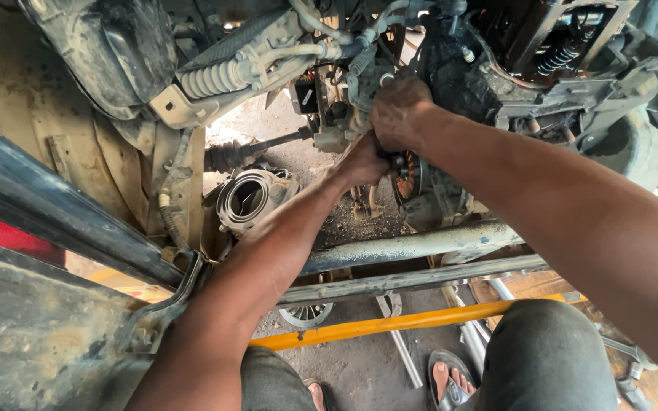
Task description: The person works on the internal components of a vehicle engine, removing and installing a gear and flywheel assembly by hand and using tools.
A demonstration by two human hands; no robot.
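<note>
Both my arms reach forward into the underside of a dirty vehicle engine assembly [458,76]. My left hand [361,161] is closed around a small metal part at the engine's lower middle, next to an orange-brown round component [409,176]. My right hand [399,110] sits just above it, fingers curled and pressed onto the same greasy spot; what it grips is hidden. A drive shaft with a rubber boot [249,151] runs left from there.
A round metal housing [249,198] lies on the ground at left. Grey frame bars [413,245] and a yellow bar [390,325] cross below my arms. A coil spring [561,53] is upper right. My knees and sandalled feet [449,380] are at the bottom.
</note>
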